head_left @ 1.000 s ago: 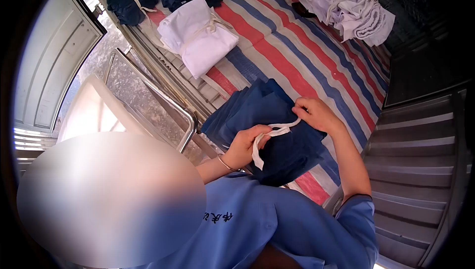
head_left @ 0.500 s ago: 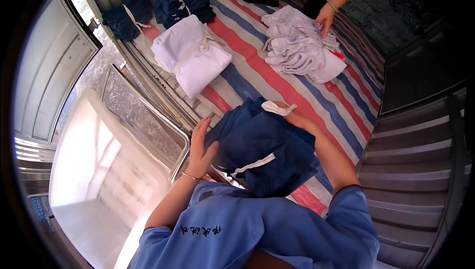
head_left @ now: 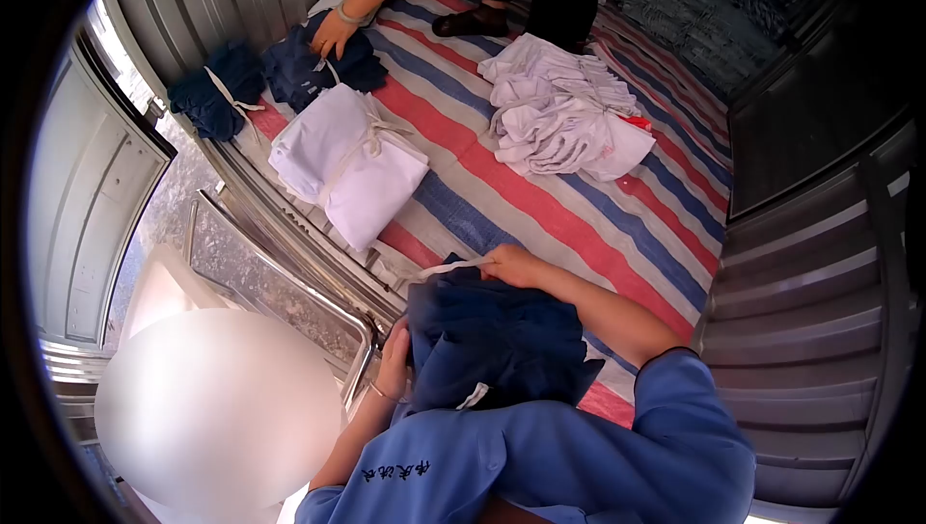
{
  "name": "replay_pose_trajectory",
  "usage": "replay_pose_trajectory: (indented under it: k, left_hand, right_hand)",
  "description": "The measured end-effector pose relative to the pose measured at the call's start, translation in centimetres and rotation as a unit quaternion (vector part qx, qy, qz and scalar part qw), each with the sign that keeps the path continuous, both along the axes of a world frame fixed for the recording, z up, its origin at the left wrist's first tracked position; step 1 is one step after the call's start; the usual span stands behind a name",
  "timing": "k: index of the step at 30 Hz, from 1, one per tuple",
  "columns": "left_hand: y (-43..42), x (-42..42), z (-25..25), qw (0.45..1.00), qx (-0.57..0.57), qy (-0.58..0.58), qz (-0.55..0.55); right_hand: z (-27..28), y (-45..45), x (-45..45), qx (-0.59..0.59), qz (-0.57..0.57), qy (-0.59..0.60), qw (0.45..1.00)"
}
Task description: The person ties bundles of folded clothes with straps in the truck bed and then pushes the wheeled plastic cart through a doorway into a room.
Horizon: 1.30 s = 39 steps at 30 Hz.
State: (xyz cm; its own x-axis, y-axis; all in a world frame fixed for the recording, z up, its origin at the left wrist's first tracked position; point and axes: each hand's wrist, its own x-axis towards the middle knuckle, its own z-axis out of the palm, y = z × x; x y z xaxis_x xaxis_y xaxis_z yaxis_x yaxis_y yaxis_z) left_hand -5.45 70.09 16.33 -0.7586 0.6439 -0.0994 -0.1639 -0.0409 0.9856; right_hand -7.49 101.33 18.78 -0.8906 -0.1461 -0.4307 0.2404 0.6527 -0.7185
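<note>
Steadying the cloth: the step in hand looks like work on the tie, with the left hand (head_left: 394,362) bracing one side of the navy bundle (head_left: 497,331) and the right hand (head_left: 516,267) managing the pale strip (head_left: 453,266).
Navy bundle: in front of the person's blue shirt (head_left: 579,452), close against it, with loose folds along its right side.
Pale strip: stretched from the far left corner of the bundle to the right hand; no knot shows on it.
Short pale piece: a small white length (head_left: 473,395) shows at the bundle's near edge; whether it joins the strip is hidden.
Right fingers: narrow, closed on the strip's end.
Left fingers: lying along the bundle's left side, beside the metal rail (head_left: 365,331); partly hidden, so I cannot tell whether they grip cloth.
Next move's demands: any pull on the strip would likely call for firm pressure from the left hand, since soft layers could slide or bunch, and for keeping the strip clear of the rail.
Striped sheet: the white bundle (head_left: 347,167), tied with a pale band, and the crumpled pale bundle (head_left: 559,105) lie on the striped sheet (head_left: 540,198), apart from each other.
Co-worker: a hand (head_left: 333,34) reaches to another dark bundle (head_left: 299,66), just beyond the white one.
</note>
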Motion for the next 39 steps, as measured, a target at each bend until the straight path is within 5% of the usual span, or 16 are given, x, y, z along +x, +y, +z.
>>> replay_pose_trajectory:
  k: [2, 7, 9, 11, 13, 15, 17, 19, 22, 25, 29, 31, 33, 35, 39]
  left_hand:
    - [-0.8, 0.7, 0.1, 0.991, 0.092, -0.098, 0.001]
    - [1.3, 0.3, 6.6, 0.992, 0.125, -0.028, -0.02]
    - [2.4, -0.7, 7.2, 0.985, -0.047, 0.16, -0.034]
    - [5.3, -2.2, 6.3, 0.976, -0.121, 0.181, -0.014]
    - [7.8, -4.2, 3.1, 0.978, -0.134, 0.158, -0.01]
    - [8.7, -6.1, 3.1, 0.98, -0.124, 0.154, -0.018]
    - [8.5, -5.6, 2.4, 0.991, -0.087, 0.098, -0.005]
    - [7.4, -5.1, 4.9, 0.98, -0.157, 0.126, 0.017]
    - [5.1, -3.2, 9.6, 0.937, -0.132, 0.297, 0.128]
    - [-0.3, -0.9, 10.3, 0.976, -0.051, 0.209, -0.026]
    - [-2.2, 2.5, 8.0, 0.966, -0.217, 0.091, -0.104]
    - [-1.8, 3.7, 5.9, 0.948, -0.308, 0.073, -0.022]
    - [-1.2, 4.7, 3.6, 0.959, -0.273, 0.072, 0.026]
    - [-0.8, 5.6, 3.1, 0.977, -0.035, -0.151, 0.148]
    - [-2.0, 5.1, 3.0, 0.971, -0.033, -0.196, 0.135]
  right_hand:
    - [1.8, -0.3, 1.0, 0.041, -0.019, -0.007, 0.999]
    - [9.6, -1.0, 2.7, 0.008, -0.065, -0.035, 0.997]
    - [6.7, 0.2, 3.4, -0.042, -0.11, 0.007, 0.993]
    - [2.8, 2.5, 3.2, 0.105, -0.116, -0.028, 0.987]
    - [1.4, 4.2, 2.8, 0.08, -0.118, -0.074, 0.987]
    - [1.0, 5.6, 2.1, 0.03, -0.175, 0.008, 0.984]
    - [5.6, 6.2, 1.1, -0.048, -0.219, 0.055, 0.973]
    - [10.0, 6.5, 1.1, -0.192, -0.221, 0.053, 0.955]
    - [14.2, 3.6, 3.0, -0.213, -0.152, 0.075, 0.962]
    - [15.9, 0.0, 5.9, -0.093, -0.1, 0.157, 0.978]
    - [15.9, -1.8, 7.7, -0.012, -0.08, 0.19, 0.978]
    - [14.3, -2.0, 8.1, 0.07, -0.061, 0.245, 0.965]
    - [13.4, -1.9, 8.1, 0.092, -0.061, 0.259, 0.96]
    - [12.4, -1.5, 8.1, 0.112, -0.057, 0.268, 0.955]
    - [11.3, -0.3, 7.3, 0.105, -0.061, 0.265, 0.956]
